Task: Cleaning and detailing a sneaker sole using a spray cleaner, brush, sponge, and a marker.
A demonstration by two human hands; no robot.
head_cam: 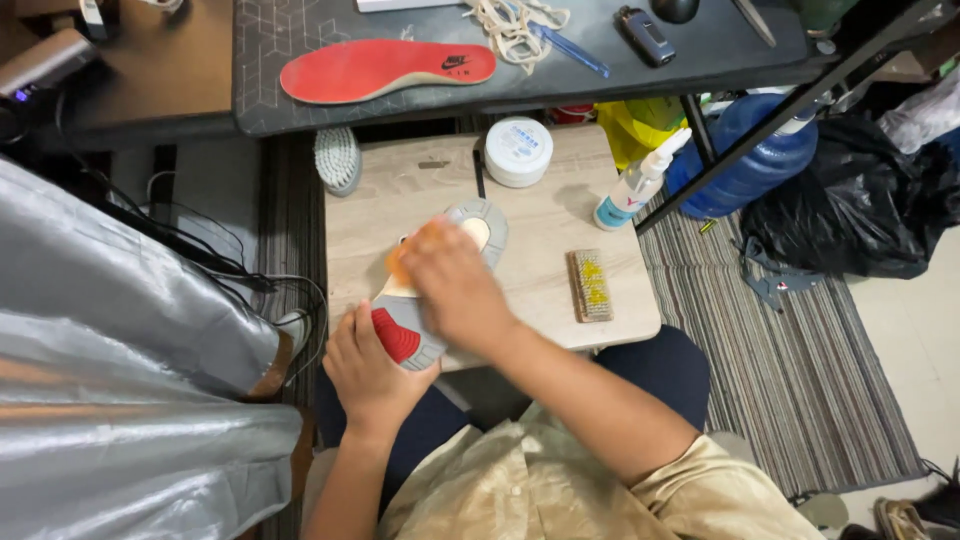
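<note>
Grey shoe sole (478,222) up on table (540,215): L hand (368,368) grips heel, R hand (455,285) clutches orange cloth (405,262) on it.

Grey-soled shoe (478,228) with red heel lies sole-up on small table (620,310)

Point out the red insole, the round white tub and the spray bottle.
Flat red foam insole (385,70), head view, mid-length of its top face.
Round white plastic tub (518,150), head view, lid centre.
White plastic spray bottle (632,190), head view, body.
</note>
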